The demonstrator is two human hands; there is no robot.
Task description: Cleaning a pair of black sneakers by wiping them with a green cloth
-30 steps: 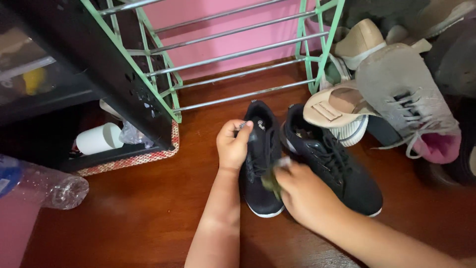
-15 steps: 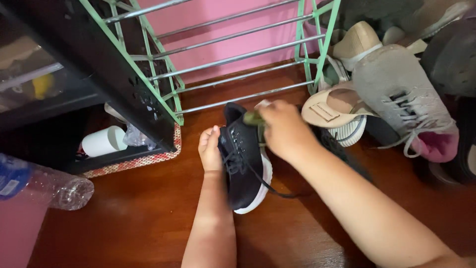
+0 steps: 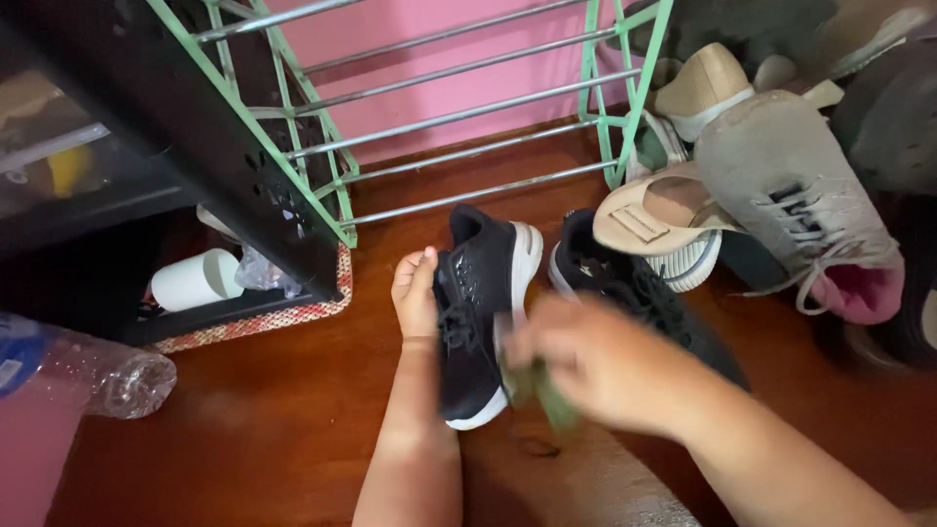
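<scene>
**Black sneaker tipped on its side, held and wiped on a wooden floor**

A green metal shoe rack [image 3: 459,107] with silver bars stands against a pink wall, its foot on the dark wooden floor [image 3: 273,429]. To the right lies a pile of shoes: a large grey sneaker with a pink lining [image 3: 800,195] and a beige sandal [image 3: 654,215] resting on others. At the left edge a clear plastic bottle [image 3: 98,376] lies on its side, near a white cup [image 3: 195,278] under a black shelf.

In front of the rack, a black sneaker with a white sole [image 3: 478,312] is tilted onto its side, sole facing right. The left hand [image 3: 417,293] presses against its upper, fingers closed around the shoe's edge. A second black sneaker [image 3: 625,288] sits flat just beside it. The right hand [image 3: 595,361], blurred, is clamped on a small green cloth [image 3: 547,395] close to the tilted sneaker's toe.
</scene>
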